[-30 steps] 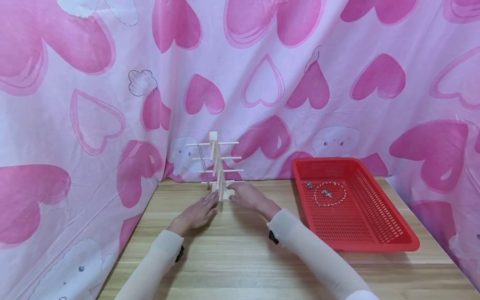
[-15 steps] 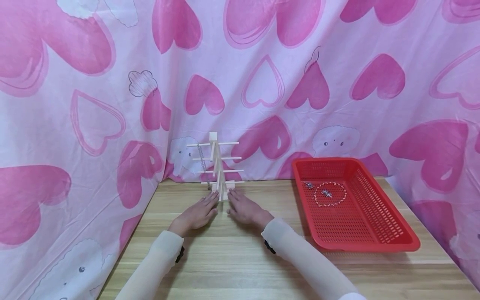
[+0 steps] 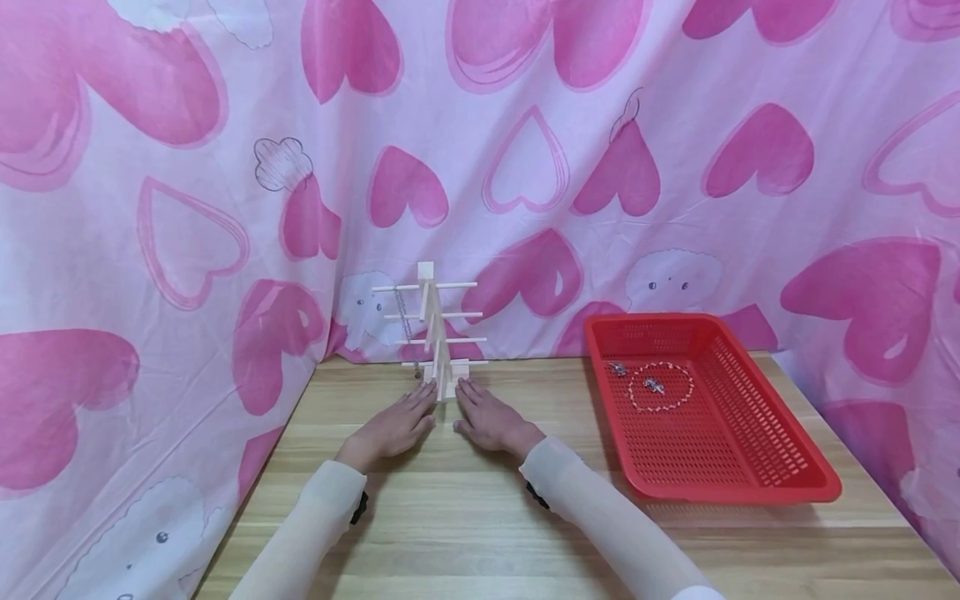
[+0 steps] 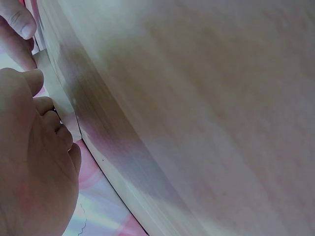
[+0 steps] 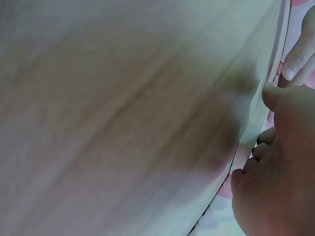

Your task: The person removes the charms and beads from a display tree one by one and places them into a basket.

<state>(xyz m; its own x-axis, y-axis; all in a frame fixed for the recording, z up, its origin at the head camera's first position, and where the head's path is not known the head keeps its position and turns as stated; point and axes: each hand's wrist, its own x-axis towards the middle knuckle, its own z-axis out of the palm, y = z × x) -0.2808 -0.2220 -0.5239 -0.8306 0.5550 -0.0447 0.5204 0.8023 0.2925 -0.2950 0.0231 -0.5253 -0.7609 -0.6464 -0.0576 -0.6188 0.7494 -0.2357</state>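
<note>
apparently positioning: left hand (image 3: pixel 396 427) and right hand (image 3: pixel 491 418), straight-fingered, grasping nothing, against rack (image 3: pixel 437 337) near table (image 3: pixel 442 508) back edge; next, presumably, gentle withdrawal.

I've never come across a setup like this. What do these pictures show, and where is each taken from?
There is no machine here: a person works bare-handed, wearing one camera on the head and one on each wrist. The wide picture is the head view; the two dim close-ups come from the wrists. On the wood-grain table are a wooden peg stand, with a chain necklace hanging on its left side, and a red plastic basket holding a beaded loop and silvery trinkets. The left hand and right hand rest at the stand's base; neither appears to hold anything.
</note>
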